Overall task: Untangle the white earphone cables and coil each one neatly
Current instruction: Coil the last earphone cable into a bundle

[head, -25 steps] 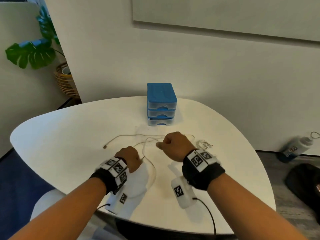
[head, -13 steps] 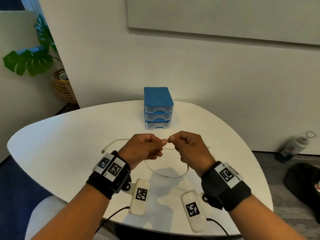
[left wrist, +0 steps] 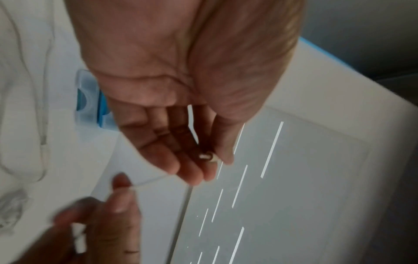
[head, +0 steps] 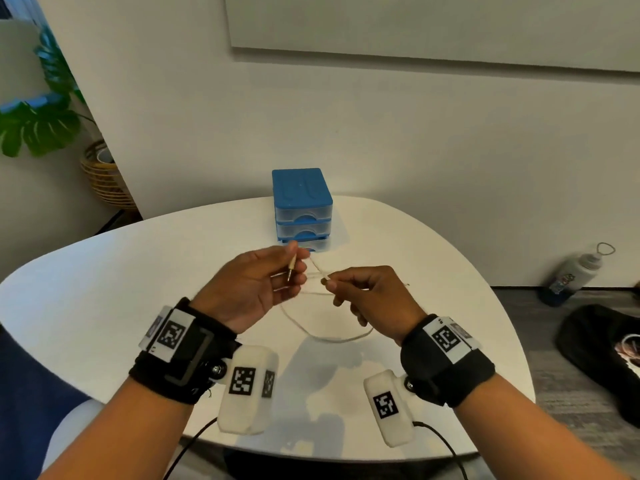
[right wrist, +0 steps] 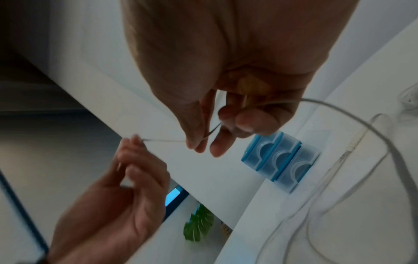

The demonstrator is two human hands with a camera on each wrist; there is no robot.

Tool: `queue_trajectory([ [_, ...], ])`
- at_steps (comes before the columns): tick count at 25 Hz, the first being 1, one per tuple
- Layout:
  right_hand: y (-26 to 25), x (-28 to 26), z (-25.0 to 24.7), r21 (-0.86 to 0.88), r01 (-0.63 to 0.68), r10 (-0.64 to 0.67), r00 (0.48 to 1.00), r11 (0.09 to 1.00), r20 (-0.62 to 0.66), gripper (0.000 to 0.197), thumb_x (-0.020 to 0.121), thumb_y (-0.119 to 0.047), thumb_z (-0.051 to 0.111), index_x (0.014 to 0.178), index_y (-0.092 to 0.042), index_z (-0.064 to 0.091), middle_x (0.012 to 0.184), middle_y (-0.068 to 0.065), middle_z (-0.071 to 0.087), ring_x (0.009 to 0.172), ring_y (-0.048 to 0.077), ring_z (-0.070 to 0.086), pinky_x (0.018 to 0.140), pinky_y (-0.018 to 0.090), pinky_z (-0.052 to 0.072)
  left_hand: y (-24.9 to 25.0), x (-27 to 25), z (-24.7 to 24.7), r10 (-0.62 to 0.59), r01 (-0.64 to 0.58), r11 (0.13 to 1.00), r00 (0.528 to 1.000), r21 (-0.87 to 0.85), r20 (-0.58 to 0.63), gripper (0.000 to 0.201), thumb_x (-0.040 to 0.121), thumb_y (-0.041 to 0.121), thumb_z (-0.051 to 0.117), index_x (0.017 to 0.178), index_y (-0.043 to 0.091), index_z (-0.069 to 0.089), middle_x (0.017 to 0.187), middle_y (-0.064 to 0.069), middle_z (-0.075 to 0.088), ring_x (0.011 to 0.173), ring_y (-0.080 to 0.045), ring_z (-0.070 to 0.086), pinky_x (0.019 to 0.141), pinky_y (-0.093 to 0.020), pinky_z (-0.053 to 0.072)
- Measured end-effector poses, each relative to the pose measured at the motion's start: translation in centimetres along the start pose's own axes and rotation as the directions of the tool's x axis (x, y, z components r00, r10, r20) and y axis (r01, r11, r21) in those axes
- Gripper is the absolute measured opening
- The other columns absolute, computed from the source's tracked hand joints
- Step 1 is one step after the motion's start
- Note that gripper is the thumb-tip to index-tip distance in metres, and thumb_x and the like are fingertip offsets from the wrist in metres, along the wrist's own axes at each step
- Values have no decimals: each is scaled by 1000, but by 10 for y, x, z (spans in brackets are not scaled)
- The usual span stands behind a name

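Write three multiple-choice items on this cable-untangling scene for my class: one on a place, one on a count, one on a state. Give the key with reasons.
1. Where does the blue drawer box stand?
A. on the floor
B. at the far side of the table, beyond the hands
C. on the person's lap

2. How many drawers does the box show?
A. one
B. three
C. five

3. What is the left hand doing?
A. lying flat on the table
B. pinching the white cable near its plug
C. pulling a drawer

Key:
1 B, the head view shows it on the table near the wall.
2 B, three stacked drawer fronts are visible.
3 B, thumb and fingers pinch the cable with the plug hanging down, while the right hand pinches the cable too.
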State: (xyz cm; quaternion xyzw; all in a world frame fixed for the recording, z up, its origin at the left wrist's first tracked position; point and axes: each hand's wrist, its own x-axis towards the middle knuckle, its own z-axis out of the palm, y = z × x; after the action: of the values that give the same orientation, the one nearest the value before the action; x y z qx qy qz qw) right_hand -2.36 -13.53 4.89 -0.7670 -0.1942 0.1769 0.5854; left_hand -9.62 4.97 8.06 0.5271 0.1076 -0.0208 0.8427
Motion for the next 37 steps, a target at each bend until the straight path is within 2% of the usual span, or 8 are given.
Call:
queue_trajectory([
  [5,-15,-23,32,-242,209,-116,930,947,350,24,95,-31,58,98,-15,75,61,-10,61,52,0,52,58,10,39,-7,8,-3,180,-202,976,961,-85,-209,18,90,17,57,102,9,68,97,-7,75,93,-18,72,76,-25,58],
  [8,-44,-30,31,-196,301,-205,895,933,396,22,98,-23,55,92,-7,69,60,-4,57,51,2,47,55,14,39,-25,15,-8,407,-300,886,869,354,-282,16,91,12,61,103,18,70,100,-2,75,96,-15,71,89,-33,56],
  [10,-59,-28,21,-176,351,-306,921,920,240,22,99,-17,50,88,-8,66,63,5,58,53,5,46,56,23,42,-33,15,-13,501,-338,706,859,622,-103,20,90,11,62,101,25,71,100,2,74,95,-13,71,93,-38,54],
  [12,-60,-19,8,-203,349,-353,935,915,18,23,99,-16,48,86,-8,65,62,1,56,54,6,44,55,23,40,-33,14,-12,415,-332,660,909,674,41,20,92,12,59,99,26,71,96,1,75,93,-13,71,93,-36,54],
  [17,-27,7,-12,-198,210,-259,927,957,-270,16,94,-21,60,85,-17,72,64,-8,61,59,2,48,61,14,40,-7,-9,5,129,-190,919,973,346,191,16,88,6,60,89,10,76,84,-10,75,83,-26,72,81,-34,55],
  [23,-11,-15,41,-99,194,-178,972,976,152,15,92,-20,64,94,-11,76,76,-10,68,57,2,55,64,16,47,21,-10,0,309,-309,943,951,-125,-25,25,80,16,55,93,8,75,91,-7,76,90,-22,73,73,-26,58],
  [28,-50,-26,37,-138,272,-233,940,952,249,19,97,-23,56,96,-11,70,61,-6,60,51,0,52,59,10,40,14,-7,-5,514,-427,777,855,462,-74,18,90,9,56,103,12,68,94,0,76,88,-16,73,76,-21,56],
  [37,-58,-17,-10,-237,196,-168,977,951,133,21,93,-20,60,85,-4,70,51,-14,54,47,0,46,51,9,36,1,-8,17,142,-185,804,983,566,119,23,97,11,49,96,7,71,81,-5,73,71,-13,69,69,-20,54],
])
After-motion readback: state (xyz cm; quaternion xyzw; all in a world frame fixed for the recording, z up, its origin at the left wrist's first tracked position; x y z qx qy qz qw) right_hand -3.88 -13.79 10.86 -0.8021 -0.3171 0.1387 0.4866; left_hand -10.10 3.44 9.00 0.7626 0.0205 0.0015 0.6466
